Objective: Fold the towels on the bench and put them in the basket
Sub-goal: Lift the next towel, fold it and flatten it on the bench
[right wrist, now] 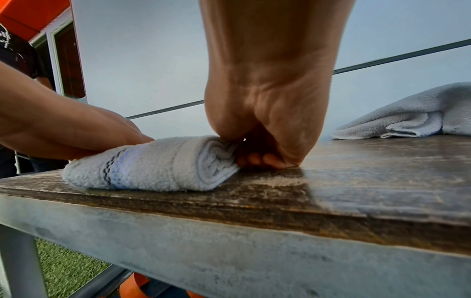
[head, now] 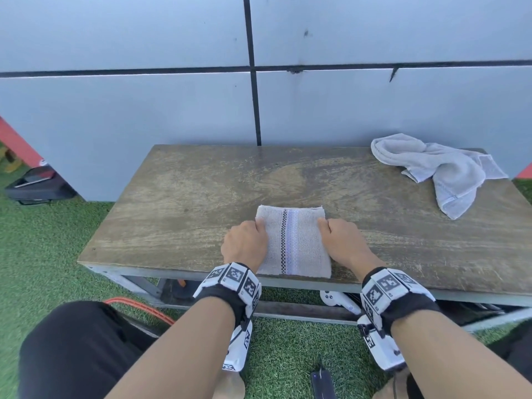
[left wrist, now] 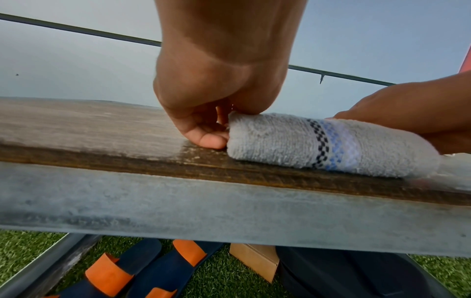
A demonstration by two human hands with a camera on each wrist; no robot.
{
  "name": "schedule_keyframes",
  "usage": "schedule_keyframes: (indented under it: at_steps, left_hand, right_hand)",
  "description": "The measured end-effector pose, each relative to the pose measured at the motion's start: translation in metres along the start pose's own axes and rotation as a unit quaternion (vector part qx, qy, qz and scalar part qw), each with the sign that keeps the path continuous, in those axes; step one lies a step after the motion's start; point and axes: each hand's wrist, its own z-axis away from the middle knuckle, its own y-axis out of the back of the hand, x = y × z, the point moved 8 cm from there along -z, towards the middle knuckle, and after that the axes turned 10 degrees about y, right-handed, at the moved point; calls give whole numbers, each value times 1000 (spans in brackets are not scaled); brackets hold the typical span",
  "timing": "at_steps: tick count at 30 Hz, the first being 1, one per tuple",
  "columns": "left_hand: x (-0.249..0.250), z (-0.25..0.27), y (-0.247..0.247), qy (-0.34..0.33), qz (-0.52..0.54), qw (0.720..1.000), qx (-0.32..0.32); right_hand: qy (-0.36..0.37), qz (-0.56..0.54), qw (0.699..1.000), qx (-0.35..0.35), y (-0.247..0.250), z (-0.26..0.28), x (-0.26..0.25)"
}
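Observation:
A folded pale grey towel (head: 293, 240) with a checkered and blue stripe lies on the wooden bench (head: 178, 203) near its front edge. My left hand (head: 247, 240) pinches the folded towel's (left wrist: 331, 143) left side, thumb on top and fingers curled under the edge. On the opposite side my right hand (head: 342, 240) grips the folded towel (right wrist: 153, 165), fingers tucked beneath its layered end. A second grey towel (head: 443, 171) lies crumpled at the bench's back right corner; the right wrist view shows this crumpled towel (right wrist: 420, 115) too. No basket is in view.
A grey panelled wall (head: 172, 105) stands right behind the bench. Under the bench lie orange and navy sandals (left wrist: 142, 270) and a cardboard piece (left wrist: 254, 260). Green artificial turf (head: 43, 254) surrounds it. A black case (head: 34, 185) sits on the ground at left.

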Motion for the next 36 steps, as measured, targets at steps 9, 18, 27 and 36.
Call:
schedule_keyframes:
  at_steps: [9, 18, 27, 36]
  left_hand:
    - [44, 47, -10, -252, -37, 965, 58]
    - [32, 37, -50, -263, -162, 951, -34]
    - [43, 1, 0, -193, -255, 945, 64]
    - [26, 36, -48, -168, -105, 980, -8]
  right_hand:
    - [121, 137, 974, 130, 20, 0, -40]
    - [58, 150, 979, -126, -34, -11, -15]
    - [-37, 336, 937, -85, 3, 3, -35]
    - [141, 126, 976, -110, -40, -4, -45]
